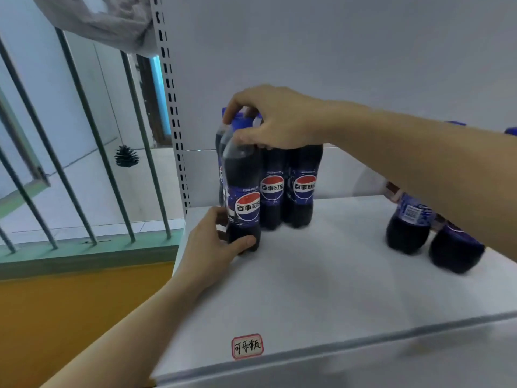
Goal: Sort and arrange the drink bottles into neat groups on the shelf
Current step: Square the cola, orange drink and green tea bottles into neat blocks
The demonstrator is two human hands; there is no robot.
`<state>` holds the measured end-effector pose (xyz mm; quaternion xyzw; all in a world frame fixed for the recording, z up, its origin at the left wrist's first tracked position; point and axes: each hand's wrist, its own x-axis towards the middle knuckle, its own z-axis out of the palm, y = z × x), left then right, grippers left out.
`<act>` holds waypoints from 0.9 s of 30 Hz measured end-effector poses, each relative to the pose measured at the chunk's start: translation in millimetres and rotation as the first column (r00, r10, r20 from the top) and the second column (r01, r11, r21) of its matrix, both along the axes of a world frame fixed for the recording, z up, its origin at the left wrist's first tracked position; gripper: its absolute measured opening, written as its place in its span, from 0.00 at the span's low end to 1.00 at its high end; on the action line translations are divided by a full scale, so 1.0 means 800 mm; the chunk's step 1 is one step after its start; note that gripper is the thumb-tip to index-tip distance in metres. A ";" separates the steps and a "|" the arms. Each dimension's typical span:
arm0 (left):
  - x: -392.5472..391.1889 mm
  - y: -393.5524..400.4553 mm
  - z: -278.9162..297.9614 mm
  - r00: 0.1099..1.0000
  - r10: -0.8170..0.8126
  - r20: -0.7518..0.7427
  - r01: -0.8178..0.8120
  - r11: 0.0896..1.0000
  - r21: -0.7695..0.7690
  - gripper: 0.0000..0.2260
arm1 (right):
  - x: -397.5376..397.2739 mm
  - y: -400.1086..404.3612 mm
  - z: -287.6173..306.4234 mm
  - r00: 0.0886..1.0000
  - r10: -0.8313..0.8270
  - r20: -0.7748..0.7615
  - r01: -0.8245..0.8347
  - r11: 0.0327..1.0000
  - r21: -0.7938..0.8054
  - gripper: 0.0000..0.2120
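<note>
Left hand — right hand, gripping front bottle

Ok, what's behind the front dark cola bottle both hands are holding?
Behind the front dark cola bottle stand more dark blue-labelled cola bottles, packed close. The right hand covers their caps; how many stand at the far left cannot be seen.

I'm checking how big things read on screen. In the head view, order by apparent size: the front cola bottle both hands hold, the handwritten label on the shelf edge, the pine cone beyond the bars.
1. Front cola bottle, clearly largest.
2. Handwritten label and pine cone look alike; the label is nearer, so no ranking.
</note>
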<state>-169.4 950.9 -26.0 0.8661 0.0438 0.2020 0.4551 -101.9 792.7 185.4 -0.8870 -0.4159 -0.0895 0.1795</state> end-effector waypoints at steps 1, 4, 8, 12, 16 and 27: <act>0.001 0.001 0.000 1.000 -0.003 -0.002 0.003 1.000 0.013 0.27 | -0.002 -0.009 0.002 1.000 -0.007 -0.027 0.008 1.000 0.018 0.13; -0.007 -0.004 0.005 1.000 0.023 0.008 -0.023 0.999 0.040 0.31 | -0.005 -0.053 0.014 0.996 -0.090 0.021 0.090 0.996 0.015 0.13; -0.043 -0.035 0.037 0.885 0.001 0.465 -0.145 0.951 0.273 0.19 | 0.000 -0.138 0.031 0.926 -0.285 0.249 0.324 0.936 -0.134 0.11; -0.046 -0.103 0.077 0.816 -0.407 0.410 0.160 0.841 0.517 0.10 | 0.018 -0.221 0.037 0.751 -0.530 0.394 0.641 0.728 -0.241 0.17; -0.015 -0.156 0.080 0.860 -0.482 0.168 0.323 0.770 0.551 0.10 | 0.025 -0.245 0.029 0.763 -0.583 0.281 0.645 0.652 -0.398 0.19; 0.041 -0.230 0.045 0.878 -0.415 -0.240 0.454 0.880 0.140 0.40 | 0.016 -0.253 0.028 0.952 -0.241 0.188 0.287 0.916 -0.281 0.03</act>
